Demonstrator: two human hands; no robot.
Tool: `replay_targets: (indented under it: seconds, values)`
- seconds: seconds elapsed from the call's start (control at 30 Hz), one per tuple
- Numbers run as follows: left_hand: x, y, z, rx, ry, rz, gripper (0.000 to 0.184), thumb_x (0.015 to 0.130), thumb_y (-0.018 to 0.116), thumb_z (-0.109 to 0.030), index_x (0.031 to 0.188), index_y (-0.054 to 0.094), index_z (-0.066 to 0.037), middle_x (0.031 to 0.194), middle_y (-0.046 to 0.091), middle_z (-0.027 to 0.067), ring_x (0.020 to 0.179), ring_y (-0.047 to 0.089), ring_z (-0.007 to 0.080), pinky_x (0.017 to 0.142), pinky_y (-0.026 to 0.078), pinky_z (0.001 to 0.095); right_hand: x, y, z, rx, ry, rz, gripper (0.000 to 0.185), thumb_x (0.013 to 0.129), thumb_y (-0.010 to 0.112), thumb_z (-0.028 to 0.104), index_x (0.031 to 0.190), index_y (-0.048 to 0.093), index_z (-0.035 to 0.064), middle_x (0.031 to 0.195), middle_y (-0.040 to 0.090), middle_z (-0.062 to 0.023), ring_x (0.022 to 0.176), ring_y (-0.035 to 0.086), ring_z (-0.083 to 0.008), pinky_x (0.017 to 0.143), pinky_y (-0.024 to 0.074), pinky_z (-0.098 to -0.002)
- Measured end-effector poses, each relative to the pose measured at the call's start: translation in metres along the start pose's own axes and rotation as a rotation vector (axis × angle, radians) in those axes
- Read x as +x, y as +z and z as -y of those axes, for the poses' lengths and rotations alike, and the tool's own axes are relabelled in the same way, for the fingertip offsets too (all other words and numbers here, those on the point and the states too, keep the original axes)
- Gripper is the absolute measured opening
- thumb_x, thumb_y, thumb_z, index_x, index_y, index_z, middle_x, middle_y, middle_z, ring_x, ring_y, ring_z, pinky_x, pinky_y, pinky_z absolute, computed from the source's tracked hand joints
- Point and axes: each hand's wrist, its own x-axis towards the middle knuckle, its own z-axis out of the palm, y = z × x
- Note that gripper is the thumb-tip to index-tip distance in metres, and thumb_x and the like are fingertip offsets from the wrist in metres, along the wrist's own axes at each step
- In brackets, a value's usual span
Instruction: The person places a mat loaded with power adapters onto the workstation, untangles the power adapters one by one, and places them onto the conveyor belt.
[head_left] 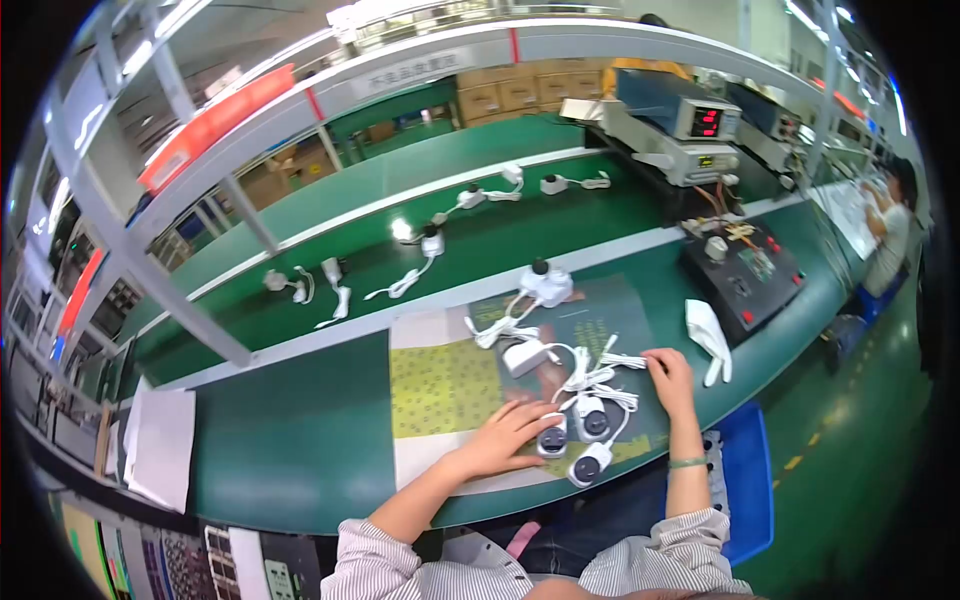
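Note:
Several white power adapters with bundled white cables lie on a patterned mat (440, 392) on the green bench. My left hand (503, 437) rests palm down, its fingers spread, the fingertips at a white adapter with a dark round face (551, 438). Two similar adapters (593, 420) (590, 465) sit just to the right of it. My right hand (669, 378) has its fingers closed at the end of a white cable bundle (625, 362). Farther back on the mat are a white adapter (525, 357) and a larger white plug (546, 285).
Beyond the rail, more adapters (432, 243) lie on a green surface. At right are a white glove (708, 338), a black test box (745, 275), stacked instruments (690, 140) and a blue bin (748, 480). Papers (162, 445) lie left. A co-worker (890, 225) sits far right.

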Motion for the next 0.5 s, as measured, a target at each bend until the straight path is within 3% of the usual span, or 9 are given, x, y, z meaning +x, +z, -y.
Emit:
replay_targets:
  seconds: [0.2, 0.27, 0.33, 0.4, 0.5]
  values:
    - [0.001, -0.003, -0.007, 0.12, -0.023, 0.062, 0.071, 0.082, 0.072, -0.04, 0.145, 0.044, -0.026, 0.154, 0.038, 0.0037, 0.141, 0.035, 0.0284, 0.117, 0.022, 0.0501, 0.001, 0.006, -0.006, -0.014, 0.019, -0.003, 0.013, 0.086, 0.063, 0.016, 0.091, 0.074, 0.0095, 0.089, 0.069, -0.0096, 0.088, 0.062, -0.0286, 0.078, 0.0487, -0.0391]
    - [0.0, -0.001, -0.005, 0.083, -0.017, 0.037, 0.072, 0.078, 0.075, -0.043, 0.142, 0.048, -0.023, 0.149, 0.044, 0.0055, 0.14, 0.037, 0.0286, 0.116, 0.024, 0.0487, 0.001, 0.001, 0.002, -0.009, 0.05, 0.026, 0.014, 0.084, 0.064, 0.013, 0.092, 0.074, 0.0073, 0.091, 0.07, -0.0111, 0.089, 0.065, -0.0291, 0.081, 0.0502, -0.0394]
    - [0.001, 0.002, -0.005, 0.069, -0.016, -0.021, 0.071, 0.073, 0.077, -0.039, 0.138, 0.054, -0.027, 0.144, 0.051, 0.0022, 0.131, 0.048, 0.0256, 0.111, 0.03, 0.0491, 0.002, 0.008, -0.013, -0.04, 0.011, 0.024, 0.015, 0.086, 0.064, 0.018, 0.093, 0.074, 0.0091, 0.092, 0.07, -0.0109, 0.091, 0.064, -0.0303, 0.083, 0.0498, -0.0403]
    - [0.001, 0.0, -0.002, 0.062, 0.069, -0.011, 0.067, 0.067, 0.079, -0.035, 0.131, 0.061, -0.027, 0.139, 0.056, 0.0007, 0.118, 0.058, 0.0225, 0.098, 0.041, 0.0446, -0.003, 0.006, -0.012, -0.046, -0.008, -0.015, 0.015, 0.089, 0.063, 0.021, 0.095, 0.074, 0.0128, 0.093, 0.07, -0.0065, 0.091, 0.064, -0.0272, 0.083, 0.0495, -0.0384]
    - [-0.002, 0.003, 0.001, 0.086, 0.202, -0.107, 0.062, 0.064, 0.08, -0.029, 0.124, 0.066, -0.026, 0.136, 0.058, -0.0002, 0.109, 0.063, 0.0222, 0.082, 0.047, 0.0391, -0.004, 0.003, -0.008, -0.03, 0.036, -0.01, 0.016, 0.092, 0.061, 0.023, 0.096, 0.073, 0.0145, 0.094, 0.069, -0.003, 0.093, 0.063, -0.0246, 0.083, 0.0493, -0.037]
